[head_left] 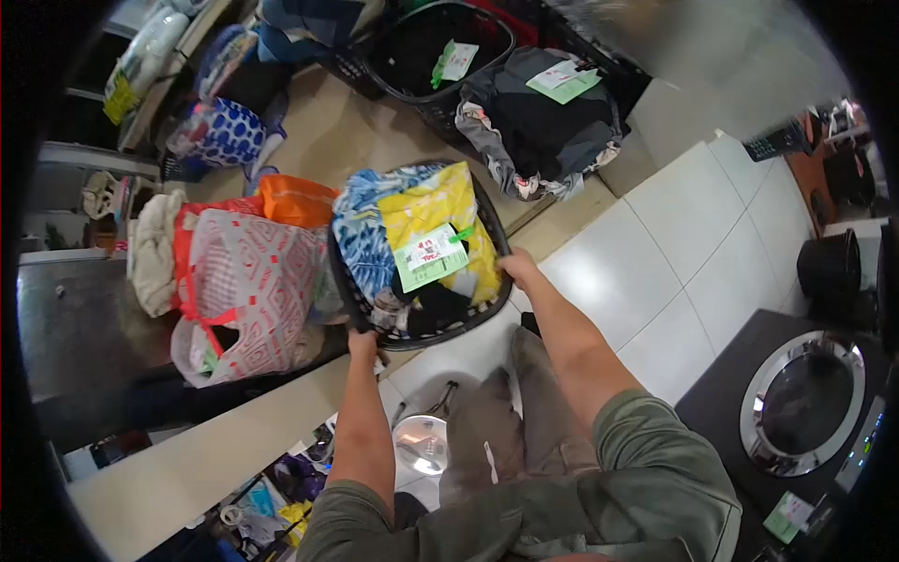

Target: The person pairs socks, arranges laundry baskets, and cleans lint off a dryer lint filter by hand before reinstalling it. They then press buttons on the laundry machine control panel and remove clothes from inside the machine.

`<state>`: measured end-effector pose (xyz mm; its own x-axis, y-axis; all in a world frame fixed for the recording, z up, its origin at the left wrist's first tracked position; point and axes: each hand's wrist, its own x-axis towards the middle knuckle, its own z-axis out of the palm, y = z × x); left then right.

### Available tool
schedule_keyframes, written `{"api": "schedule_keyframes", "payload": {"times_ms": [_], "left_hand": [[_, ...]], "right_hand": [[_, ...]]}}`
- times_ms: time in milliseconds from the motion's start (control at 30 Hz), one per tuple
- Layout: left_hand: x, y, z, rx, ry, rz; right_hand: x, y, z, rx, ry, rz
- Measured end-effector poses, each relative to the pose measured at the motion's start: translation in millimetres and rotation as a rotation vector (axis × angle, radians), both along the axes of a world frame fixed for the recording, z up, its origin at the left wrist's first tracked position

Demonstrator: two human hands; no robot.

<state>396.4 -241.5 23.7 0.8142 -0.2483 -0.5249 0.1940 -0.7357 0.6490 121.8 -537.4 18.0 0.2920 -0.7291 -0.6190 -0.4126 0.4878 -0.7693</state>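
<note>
A dark plastic laundry basket (489,211) is held between my two hands, at the edge of a beige counter. My left hand (362,344) grips its near left rim. On the right side, my right hand (514,266) is closed round the rim, fingers partly hidden. Inside lie a yellow patterned cloth (454,197), a blue and white tie-dye cloth (361,225) and some dark clothing. A green and white paper tag (431,258) with red handwriting rests on top, fixed with a green clip.
Left of the basket stands a white and red patterned bag (257,290), with an orange bag (295,201) behind. More laundry baskets (440,103) and a grey-black clothes pile (552,122) line the back. A front-loading machine (805,403) stands right; a round-seated stool (421,445) is below.
</note>
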Motion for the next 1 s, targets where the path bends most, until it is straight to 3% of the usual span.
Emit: {"api": "schedule_keyframes", "payload": {"times_ms": [33, 100, 133, 167, 200, 233, 267, 300, 333, 367, 433, 500, 567, 600, 633, 700, 767, 800, 833, 867, 900, 933, 1000], "left_hand": [[11.6, -4.3, -31.0, 0.07, -0.136, -0.091], [1.4, -44.4, -4.2, 0.233, -0.13, -0.045], [-5.5, -45.7, -9.9, 0.249, -0.093, -0.01], [-11.2, -51.9, -10.0, 0.25, -0.068, 0.018], [-22.2, -61.0, -1.8, 0.29, -0.231, 0.022], [-16.9, -54.9, -8.9, 0.289, -0.182, -0.01], [-12.8, -42.5, -21.9, 0.135, -0.131, 0.04], [-12.7, -40.7, -30.6, -0.031, -0.085, 0.085], [-18.2, -53.1, -5.1, 0.079, 0.01, 0.084], [-22.0, -64.6, 27.3, 0.193, 0.093, 0.076], [-32.2, -55.3, 8.8, 0.261, -0.38, 0.238], [-79.1, -89.3, 59.0, 0.444, -0.857, 0.073], [-119.6, -123.6, 93.0, 0.237, -1.179, -0.266], [-146.2, -145.4, 104.7, -0.013, -1.096, -0.407], [-170.3, -169.4, 109.0, -0.254, -0.994, -0.542], [-215.6, -208.1, 93.0, -0.605, -0.277, -0.436], [-229.0, -243.9, 65.8, -0.226, 0.065, -0.521], [-246.4, -268.9, 62.2, -0.352, 0.196, -0.306], [-264.3, -293.1, 58.7, -0.477, 0.322, -0.087], [-266.6, -307.3, 45.0, -0.529, 0.47, 0.035], [-254.7, -312.2, 9.1, -0.621, 0.685, 0.051], [-266.0, -319.1, -2.4, -0.522, 0.72, 0.029], [-304.7, -320.7, -17.7, -0.409, 0.754, -0.02]], "right_hand": [[17.8, -14.7, -5.6, -0.159, 0.06, 0.058], [34.1, -54.4, 8.6, -0.003, 0.098, 0.299], [27.4, -65.5, 31.3, 0.237, -0.138, 0.236], [16.1, -81.3, 48.5, 0.455, -0.382, 0.149], [2.1, -103.7, 30.3, 0.511, -0.445, -0.152], [-22.2, -114.6, 3.9, 0.571, -0.494, -0.463], [-42.9, -128.5, -8.0, 0.554, -0.484, -0.47], [-60.9, -147.5, -13.4, 0.503, -0.539, -0.696], [-74.4, -162.1, -17.2, 0.45, -0.603, -0.928], [-79.4, -177.6, -22.7, 0.431, -0.624, -0.948], [-75.6, -213.2, -26.1, 0.537, -0.667, -0.943], [-65.3, -225.0, -6.0, 0.494, -0.652, -0.964], [-68.4, -229.7, -56.7, 0.587, -0.719, -0.921], [-69.0, -231.9, -93.9, 0.453, -0.662, -0.814], [-70.6, -227.7, -87.5, 0.468, -0.676, -0.821], [-84.0, -204.9, -53.3, 0.343, -0.581, -0.856], [-124.6, -186.8, -50.0, 0.312, -0.503, -0.825], [-146.5, -175.5, -44.9, 0.269, -0.435, -0.777], [-168.4, -163.8, -19.8, 0.246, -0.662, -0.979], [-198.0, -153.6, -30.1, 0.273, -0.56, -0.973], [-227.8, -144.5, -7.7, 0.361, -0.636, -1.072], [-258.5, -130.6, -36.2, 0.384, -0.689, -1.116], [-327.5, -104.8, -37.8, 0.376, -0.694, -1.16]]}}
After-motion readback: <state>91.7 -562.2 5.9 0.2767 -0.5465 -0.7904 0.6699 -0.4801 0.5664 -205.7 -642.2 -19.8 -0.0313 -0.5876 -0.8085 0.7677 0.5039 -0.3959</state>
